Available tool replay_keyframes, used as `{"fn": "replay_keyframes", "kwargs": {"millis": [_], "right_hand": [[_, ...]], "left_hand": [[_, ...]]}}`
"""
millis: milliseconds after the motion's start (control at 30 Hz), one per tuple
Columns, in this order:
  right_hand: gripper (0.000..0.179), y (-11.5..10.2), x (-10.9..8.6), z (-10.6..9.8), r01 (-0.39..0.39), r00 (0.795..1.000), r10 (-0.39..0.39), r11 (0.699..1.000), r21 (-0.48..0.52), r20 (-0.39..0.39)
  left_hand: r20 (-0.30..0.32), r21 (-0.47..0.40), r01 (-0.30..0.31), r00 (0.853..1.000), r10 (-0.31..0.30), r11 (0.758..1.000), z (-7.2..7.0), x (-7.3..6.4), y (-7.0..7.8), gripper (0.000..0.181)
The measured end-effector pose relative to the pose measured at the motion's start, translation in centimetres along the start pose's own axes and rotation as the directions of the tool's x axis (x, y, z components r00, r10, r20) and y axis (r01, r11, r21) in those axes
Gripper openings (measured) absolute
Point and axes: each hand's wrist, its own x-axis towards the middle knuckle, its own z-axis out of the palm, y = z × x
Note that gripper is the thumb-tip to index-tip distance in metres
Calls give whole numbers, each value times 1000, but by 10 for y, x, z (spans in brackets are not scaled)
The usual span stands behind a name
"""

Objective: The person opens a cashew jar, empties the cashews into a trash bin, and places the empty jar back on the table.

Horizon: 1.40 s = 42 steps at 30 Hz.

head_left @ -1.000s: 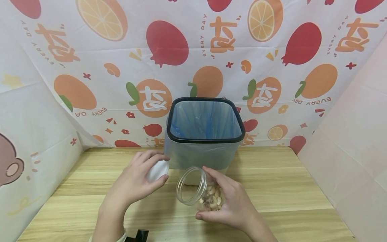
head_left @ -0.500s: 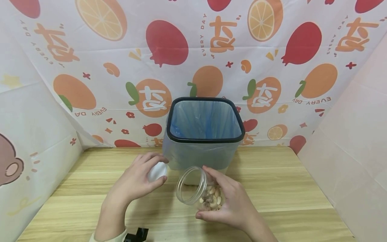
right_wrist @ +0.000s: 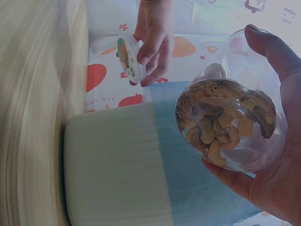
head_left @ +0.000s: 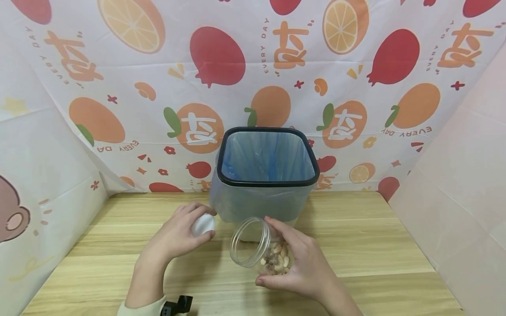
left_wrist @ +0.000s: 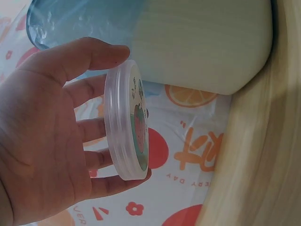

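Observation:
In my right hand [head_left: 302, 263] I grip a clear plastic jar [head_left: 250, 242] lying tilted, its open mouth facing left. Cashews [right_wrist: 216, 132] and some dark crumbs lie inside it. My left hand [head_left: 178, 235] holds a round white jar lid [left_wrist: 124, 120] by its edge, thumb on one side and fingers on the other. The left wrist view shows a printed label on the lid's outer face. Between the lid and the jar's mouth there is a gap. Both hands are above the table, in front of the bin.
A bin [head_left: 257, 202] with a black rim and a bluish bag liner [head_left: 269, 153] stands at the back of the wooden table [head_left: 356, 245], behind the jar. A fruit-print cloth [head_left: 352, 66] hangs behind it. A black wrist device [head_left: 176, 306] sits at the left cuff.
My left hand has drawn slightly left and down with the lid, away from the jar. The right hand and the jar have stayed almost still.

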Motion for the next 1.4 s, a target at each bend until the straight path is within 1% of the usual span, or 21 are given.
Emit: {"fn": "replay_keyframes", "kwargs": {"millis": [233,300,467,667,867,1067,1133,1267,1400], "right_hand": [[104,0,0,0,7,1000,-7,1000,-4,-6],[104,0,0,0,6,1000,-6,1000,-4,-6],[104,0,0,0,17,1000,-17,1000,-13,-18],[103,-1,1,0,38,999,-39,999,-27,-34],[102,-1,1,1,35,999,-35,999,-19,-20],[101,-1,0,1,28,1000,-28,999,-16,-10],[101,-1,0,1,30,999,-31,999,-16,-11],[101,-1,1,1,37,999,-37,999,-15,-14],[102,-1,1,2,32,999,-32,999,-14,-12]], "left_hand": [[-13,2,-6,1000,6,1000,4,2,-8,35],[-10,0,2,1000,-2,1000,5,2,-11,36],[20,-7,47,999,-47,999,7,1,-17,36],[64,-7,83,995,-82,997,10,1,-25,36],[100,2,108,989,-108,994,13,0,-32,38],[172,4,154,973,-152,988,16,-1,-37,41],[186,10,171,968,-170,985,17,-1,-39,43],[214,28,220,952,-221,975,18,-3,-40,43],[226,55,259,937,-265,964,19,-3,-41,44]]}}
